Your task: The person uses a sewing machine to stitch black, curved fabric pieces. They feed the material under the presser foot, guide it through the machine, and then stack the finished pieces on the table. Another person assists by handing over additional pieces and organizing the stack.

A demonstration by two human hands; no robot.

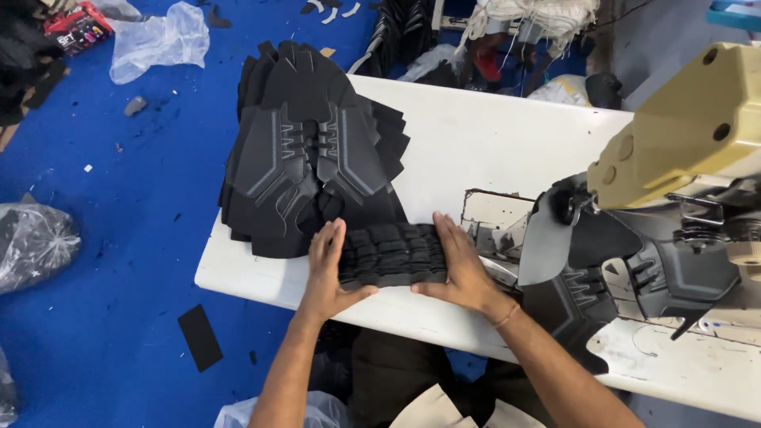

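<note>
My left hand [326, 265] and my right hand [457, 265] press against the two ends of a small stack of black padded pieces [391, 254] that lies on the white table [476, 135]. Fingers of both hands lie flat along the stack's sides and thumbs curl under its near edge. Just behind the stack sits a large fanned pile of black shoe-upper panels [309, 150] with raised grey patterning. A further black upper piece [634, 269] lies under the sewing machine [690, 127] to the right.
The beige sewing machine head overhangs the table's right side. The floor [119, 238] is blue, with clear plastic bags [158, 36], a dark bag [36, 242] and black scraps [200, 337] on it. White straps [539, 16] and dark bundles lie beyond the table's far edge.
</note>
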